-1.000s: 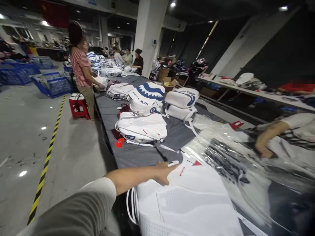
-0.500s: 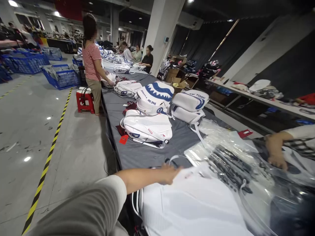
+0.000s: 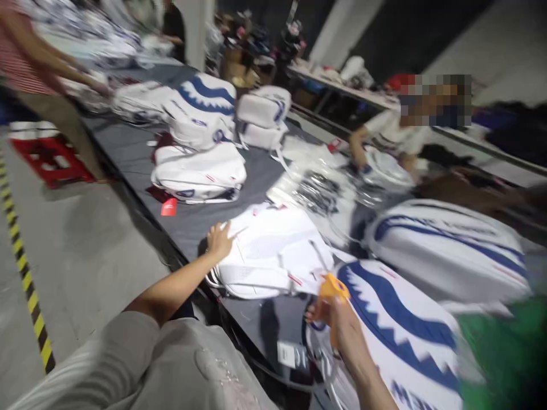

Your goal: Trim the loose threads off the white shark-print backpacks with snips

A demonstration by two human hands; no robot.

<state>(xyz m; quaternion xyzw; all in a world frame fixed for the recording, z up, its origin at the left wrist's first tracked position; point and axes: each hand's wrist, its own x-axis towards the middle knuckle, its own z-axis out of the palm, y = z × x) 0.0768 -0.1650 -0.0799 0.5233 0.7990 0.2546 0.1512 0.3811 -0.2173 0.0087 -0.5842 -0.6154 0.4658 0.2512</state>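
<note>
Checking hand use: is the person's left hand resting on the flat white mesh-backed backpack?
Yes: the left hand lies on the white backpack, while the right hand holds a small orange tool.

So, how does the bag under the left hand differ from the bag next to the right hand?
The plain white bag shows almost no print, while the blue-toothed bag bears a bold blue jagged pattern. The left hand lies flat on the plain white bag; the right hand, at the edge of the blue-toothed bag, holds a small orange thing. Both bags lie on the grey table.
</note>
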